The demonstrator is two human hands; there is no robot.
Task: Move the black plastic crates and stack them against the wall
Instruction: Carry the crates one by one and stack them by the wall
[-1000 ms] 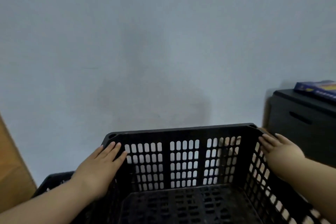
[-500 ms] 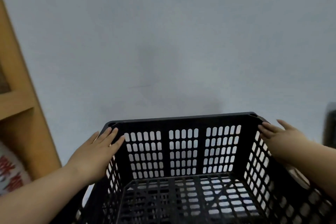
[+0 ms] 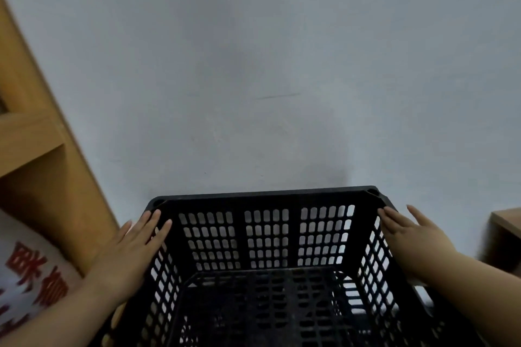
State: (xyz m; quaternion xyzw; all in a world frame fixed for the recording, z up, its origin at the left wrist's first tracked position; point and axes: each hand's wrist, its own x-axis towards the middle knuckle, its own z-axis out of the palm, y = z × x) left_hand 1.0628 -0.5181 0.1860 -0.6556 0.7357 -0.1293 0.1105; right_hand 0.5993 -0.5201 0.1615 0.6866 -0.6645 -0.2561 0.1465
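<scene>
A black plastic crate (image 3: 265,195) with slotted walls fills the lower middle of the head view, its open top towards me and its far rim close to the grey wall (image 3: 253,65). My left hand (image 3: 132,251) lies flat against the outside of the crate's left wall, fingers together near the far left corner. My right hand (image 3: 408,236) presses on the outside of the right wall near the far right corner, thumb raised. The crate is clamped between both palms. Its inside is empty. What lies under it is hidden.
A wooden shelf unit (image 3: 33,135) stands at the left, close to the crate. In front of it is a white bag with red characters (image 3: 25,276). The corner of a wooden piece of furniture (image 3: 507,222) shows at the right edge.
The view and the crate have swung left: the black cabinet at the right has left the picture and the wooden shelf has come in. Both hands keep the same hold on the crate.
</scene>
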